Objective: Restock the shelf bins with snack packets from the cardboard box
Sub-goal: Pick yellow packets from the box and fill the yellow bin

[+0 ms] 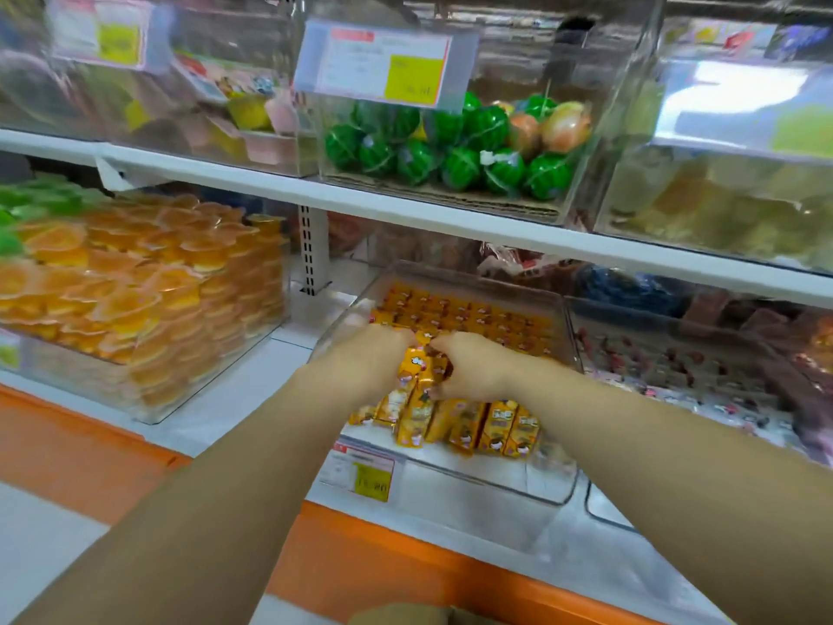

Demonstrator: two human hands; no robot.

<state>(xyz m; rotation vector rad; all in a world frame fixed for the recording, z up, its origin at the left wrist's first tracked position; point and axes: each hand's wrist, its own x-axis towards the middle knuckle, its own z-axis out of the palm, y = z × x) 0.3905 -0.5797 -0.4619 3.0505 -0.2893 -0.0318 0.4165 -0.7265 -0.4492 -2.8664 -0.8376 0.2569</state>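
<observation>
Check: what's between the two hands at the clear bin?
Head view: a bunch of yellow snack packets, held from both sides by left hand and right hand.

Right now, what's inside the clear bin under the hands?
Orange packets stand in rows in the bin. The left hand and right hand grip some, covering those beneath.

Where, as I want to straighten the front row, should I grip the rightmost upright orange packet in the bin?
Probably pinch the rightmost packet by its top end, coming from above. It stands upright, a neighbouring packet close against its left side and the clear bin's front wall before it, so the top is freest.
</observation>
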